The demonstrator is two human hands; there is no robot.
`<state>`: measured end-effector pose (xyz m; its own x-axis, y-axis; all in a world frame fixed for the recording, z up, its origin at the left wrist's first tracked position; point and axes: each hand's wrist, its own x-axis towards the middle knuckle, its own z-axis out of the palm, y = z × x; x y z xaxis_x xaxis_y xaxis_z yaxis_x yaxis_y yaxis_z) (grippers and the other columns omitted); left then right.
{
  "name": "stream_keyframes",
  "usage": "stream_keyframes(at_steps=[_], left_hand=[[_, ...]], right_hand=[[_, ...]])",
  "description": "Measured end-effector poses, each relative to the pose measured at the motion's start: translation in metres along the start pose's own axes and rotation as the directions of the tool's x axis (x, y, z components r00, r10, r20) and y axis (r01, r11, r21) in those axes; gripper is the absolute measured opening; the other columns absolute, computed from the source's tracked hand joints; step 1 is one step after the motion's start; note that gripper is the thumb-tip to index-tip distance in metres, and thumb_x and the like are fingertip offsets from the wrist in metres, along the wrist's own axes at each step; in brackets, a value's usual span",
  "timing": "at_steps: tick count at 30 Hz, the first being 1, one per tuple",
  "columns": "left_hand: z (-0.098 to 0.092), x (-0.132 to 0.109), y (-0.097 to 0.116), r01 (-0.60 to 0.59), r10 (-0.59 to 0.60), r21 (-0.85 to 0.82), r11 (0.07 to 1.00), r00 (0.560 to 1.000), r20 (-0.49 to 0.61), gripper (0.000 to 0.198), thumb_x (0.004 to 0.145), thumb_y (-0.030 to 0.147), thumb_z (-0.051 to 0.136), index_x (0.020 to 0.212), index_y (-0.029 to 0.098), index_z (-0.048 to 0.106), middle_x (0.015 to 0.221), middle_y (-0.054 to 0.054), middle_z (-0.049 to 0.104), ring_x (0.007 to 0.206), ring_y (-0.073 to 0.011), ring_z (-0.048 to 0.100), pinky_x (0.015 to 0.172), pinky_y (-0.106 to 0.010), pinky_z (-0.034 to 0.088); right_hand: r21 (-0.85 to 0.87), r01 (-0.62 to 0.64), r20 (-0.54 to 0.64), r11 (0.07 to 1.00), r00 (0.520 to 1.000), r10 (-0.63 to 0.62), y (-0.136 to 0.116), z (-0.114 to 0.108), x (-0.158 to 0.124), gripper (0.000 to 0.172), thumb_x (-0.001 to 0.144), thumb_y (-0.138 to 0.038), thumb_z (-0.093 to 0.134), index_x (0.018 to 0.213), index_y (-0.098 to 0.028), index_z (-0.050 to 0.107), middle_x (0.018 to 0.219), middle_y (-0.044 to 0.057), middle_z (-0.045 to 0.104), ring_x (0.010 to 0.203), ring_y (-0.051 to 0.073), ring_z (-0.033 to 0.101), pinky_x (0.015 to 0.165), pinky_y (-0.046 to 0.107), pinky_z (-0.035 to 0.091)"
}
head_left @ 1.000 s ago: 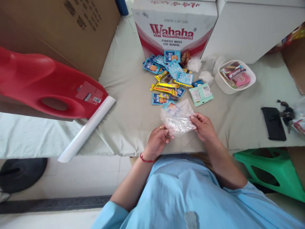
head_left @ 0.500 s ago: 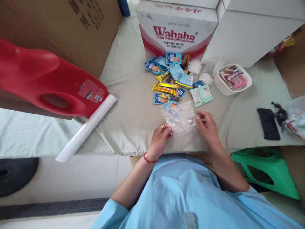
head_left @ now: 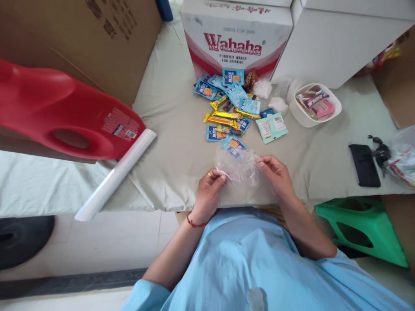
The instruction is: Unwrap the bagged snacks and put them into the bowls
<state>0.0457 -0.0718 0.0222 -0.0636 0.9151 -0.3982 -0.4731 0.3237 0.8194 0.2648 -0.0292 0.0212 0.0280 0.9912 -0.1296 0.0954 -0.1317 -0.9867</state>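
A clear plastic bag (head_left: 239,169) is stretched between my two hands, low over the table's front part. My left hand (head_left: 209,190), with a ring and a red string bracelet, pinches its left side. On its right side my right hand (head_left: 275,172) pinches the edge between thumb and fingers. Just beyond the bag lies a blue snack packet (head_left: 234,145), partly covered by the film. Further back is a pile of blue packets (head_left: 205,90) and yellow-wrapped bars (head_left: 220,120). A pale green packet (head_left: 271,128) lies to the right of the pile.
A white tub (head_left: 315,123) of snacks and crumpled clear bags (head_left: 278,105) stand behind right. A Wahaha carton (head_left: 236,43) backs the pile. At left are a red jug (head_left: 97,116) and a white roll (head_left: 116,175). A black phone (head_left: 365,165) lies far right.
Both hands have shifted slightly left with the bag. The bag has been lifted and its shape changed, baring more of the blue packet behind it. The camera view moved a little.
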Motion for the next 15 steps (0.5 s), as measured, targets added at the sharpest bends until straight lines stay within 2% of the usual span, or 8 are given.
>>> stream_keyframes(at_steps=[3,5,8,11,13,15], left_hand=[[-0.008,-0.003,0.007,0.007,-0.008,-0.033,0.999,1.000,-0.027,0.042,0.070,0.047,0.092,0.084,0.021,0.063,0.085,0.000,0.071,0.077,-0.0132,0.065,0.076,-0.027,0.051],[-0.015,-0.005,0.011,-0.004,0.004,-0.010,1.000,0.999,-0.041,0.044,0.070,0.050,0.092,0.083,0.021,0.062,0.079,0.001,0.068,0.072,-0.0125,0.064,0.071,-0.026,0.051],[-0.028,-0.005,0.015,-0.021,0.025,0.078,0.997,0.998,-0.058,0.043,0.073,0.052,0.089,0.083,0.020,0.061,0.075,0.002,0.064,0.067,-0.0116,0.061,0.066,-0.025,0.048],[-0.043,-0.005,0.017,-0.028,0.055,0.292,0.956,0.995,-0.084,0.037,0.077,0.048,0.085,0.085,0.020,0.063,0.075,0.001,0.064,0.069,-0.0128,0.060,0.067,-0.026,0.048],[-0.049,-0.008,0.019,-0.070,0.162,0.497,0.865,0.976,-0.145,0.030,0.079,0.041,0.082,0.091,0.020,0.064,0.085,-0.001,0.066,0.078,-0.0156,0.062,0.073,-0.029,0.051],[-0.046,-0.013,0.022,-0.177,0.381,0.679,0.712,0.910,-0.162,0.025,0.083,0.036,0.076,0.098,0.021,0.064,0.100,-0.005,0.066,0.095,-0.0200,0.066,0.082,-0.033,0.054]], right_hand=[[0.303,-0.125,-0.016,0.945,0.991,0.136,-0.008,-0.013,0.000,0.032,0.078,-0.050,0.084,0.089,-0.026,0.066,0.100,0.003,0.076,0.085,0.017,0.070,0.082,0.034,0.059],[0.412,-0.184,-0.008,0.892,0.979,0.206,-0.012,-0.021,0.000,0.035,0.074,-0.048,0.088,0.089,-0.025,0.064,0.095,0.002,0.076,0.080,0.016,0.070,0.076,0.031,0.060],[0.465,-0.228,-0.025,0.855,0.962,0.270,-0.014,-0.031,0.000,0.040,0.068,-0.043,0.093,0.088,-0.024,0.065,0.078,-0.002,0.070,0.063,0.010,0.063,0.059,0.022,0.055],[0.451,-0.256,-0.043,0.855,0.951,0.308,-0.013,-0.034,0.000,0.042,0.064,-0.041,0.095,0.085,-0.022,0.064,0.069,-0.006,0.063,0.052,0.006,0.053,0.045,0.017,0.042],[0.429,-0.258,-0.053,0.866,0.950,0.309,-0.012,-0.032,-0.001,0.042,0.066,-0.041,0.094,0.085,-0.022,0.062,0.066,-0.007,0.060,0.048,0.005,0.049,0.041,0.016,0.036],[0.407,-0.248,-0.055,0.879,0.954,0.294,-0.015,-0.027,-0.003,0.041,0.068,-0.043,0.092,0.086,-0.022,0.062,0.066,-0.007,0.059,0.046,0.005,0.047,0.039,0.016,0.032]])
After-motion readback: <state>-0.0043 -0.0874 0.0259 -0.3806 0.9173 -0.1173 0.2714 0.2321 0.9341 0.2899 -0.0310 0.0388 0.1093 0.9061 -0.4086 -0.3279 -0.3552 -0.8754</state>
